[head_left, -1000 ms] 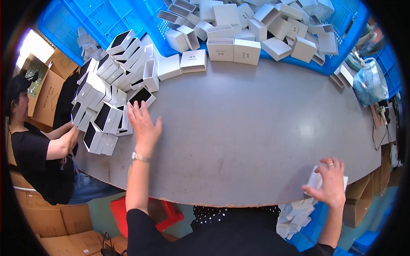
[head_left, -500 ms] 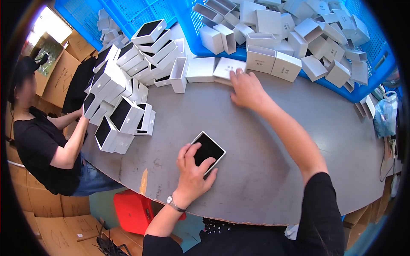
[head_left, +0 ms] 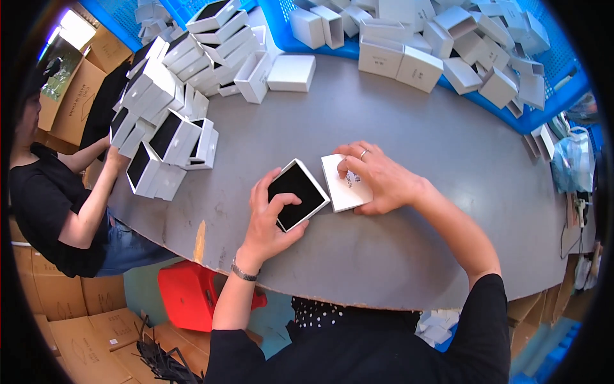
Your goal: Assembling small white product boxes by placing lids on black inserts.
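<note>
In my left hand (head_left: 272,214) is a white box tray (head_left: 300,192) with a black inside, gripped by its sides and tilted over the table's middle. Just right of it, my right hand (head_left: 384,178) grips a white box sleeve (head_left: 347,189) with print on its face, thumb on the near edge and fingers over the top. The two pieces are close together, their near corners almost meeting. Whether they touch I cannot tell.
Stacked white boxes with black insides (head_left: 153,105) stand at the left, beside a seated person (head_left: 57,205) whose hands reach the stack. A blue crate (head_left: 559,96) heaped with white sleeves is at the far right. A red stool (head_left: 185,297) stands below the table (head_left: 409,256).
My right hand has brought a white sleeve from the far row back toward me, beside the tray. My left hand has closed round the tray and tilted it. The view has shifted slightly.
</note>
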A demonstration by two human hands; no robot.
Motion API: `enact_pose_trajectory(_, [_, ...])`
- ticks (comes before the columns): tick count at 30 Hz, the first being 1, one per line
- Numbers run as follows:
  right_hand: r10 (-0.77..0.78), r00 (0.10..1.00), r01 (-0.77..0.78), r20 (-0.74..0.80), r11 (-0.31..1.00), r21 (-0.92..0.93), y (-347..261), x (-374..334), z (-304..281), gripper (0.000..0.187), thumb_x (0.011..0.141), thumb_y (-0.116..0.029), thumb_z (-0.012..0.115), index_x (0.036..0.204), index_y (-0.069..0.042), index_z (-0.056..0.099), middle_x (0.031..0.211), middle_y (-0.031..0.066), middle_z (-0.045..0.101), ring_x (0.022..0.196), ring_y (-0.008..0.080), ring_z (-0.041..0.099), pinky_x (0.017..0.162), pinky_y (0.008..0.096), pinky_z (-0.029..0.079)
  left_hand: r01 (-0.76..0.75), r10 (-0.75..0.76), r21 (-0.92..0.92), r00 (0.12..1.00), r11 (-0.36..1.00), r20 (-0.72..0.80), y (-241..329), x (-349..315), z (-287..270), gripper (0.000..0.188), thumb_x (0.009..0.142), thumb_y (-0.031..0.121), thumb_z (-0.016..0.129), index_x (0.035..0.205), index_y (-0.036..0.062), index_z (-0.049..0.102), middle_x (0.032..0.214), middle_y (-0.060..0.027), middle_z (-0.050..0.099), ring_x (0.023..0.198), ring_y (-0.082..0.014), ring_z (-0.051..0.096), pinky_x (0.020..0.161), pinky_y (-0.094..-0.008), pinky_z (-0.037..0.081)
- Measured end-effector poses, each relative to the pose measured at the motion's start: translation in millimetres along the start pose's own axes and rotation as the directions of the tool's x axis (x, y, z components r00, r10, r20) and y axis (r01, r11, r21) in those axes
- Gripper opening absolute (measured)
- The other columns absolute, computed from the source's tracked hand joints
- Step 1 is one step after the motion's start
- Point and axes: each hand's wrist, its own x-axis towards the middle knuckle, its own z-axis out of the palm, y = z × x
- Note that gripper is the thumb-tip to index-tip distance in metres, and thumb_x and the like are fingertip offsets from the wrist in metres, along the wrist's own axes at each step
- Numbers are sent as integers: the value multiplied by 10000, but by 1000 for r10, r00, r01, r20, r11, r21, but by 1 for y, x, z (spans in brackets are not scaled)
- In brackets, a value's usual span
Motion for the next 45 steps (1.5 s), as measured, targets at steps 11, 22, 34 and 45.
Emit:
enact_pose_trajectory(11, [16,995,-12,-95,999,39,-40,-73,13,586,573,-151,856,1082,-103,568,1402,192,480,1307,432,430,1114,524,353,-271,257,13,925,962,281,50,-9,29,387,626,112,815,982,168,674,1486,-173,433,1348,-425,392,1123,-521,299])
enact_pose_trajectory(22, [125,971,-144,-204,986,-84,-108,-97,50,701,578,-250,833,1232,-157,599,1432,169,471,1320,427,410,1076,582,336,-20,58,-577,997,817,48,77,-34,99,1013,846,558,673,1599,57,217,1608,-222,227,1513,-394,206,1220,-517,208])
enact_pose_trajectory(34, [399,894,-449,-205,802,-395,-17,-102,-93,623,792,-367,799,1281,-40,595,1325,196,572,1277,405,498,1091,485,421,464,-125,657,860,594,-495,-84,63,-163,624,743,290,853,1289,167,577,1371,-96,543,1336,-323,449,1082,-525,306])
enact_pose_trajectory(45, [-32,952,-127,-306,865,-486,75,39,-122,153,851,-108,698,948,-25,613,1185,141,636,1196,351,542,1049,474,438,-291,348,398,935,870,-75,-4,2,-74,390,705,-33,702,1052,146,713,1231,-79,634,1286,-371,516,1057,-489,433])
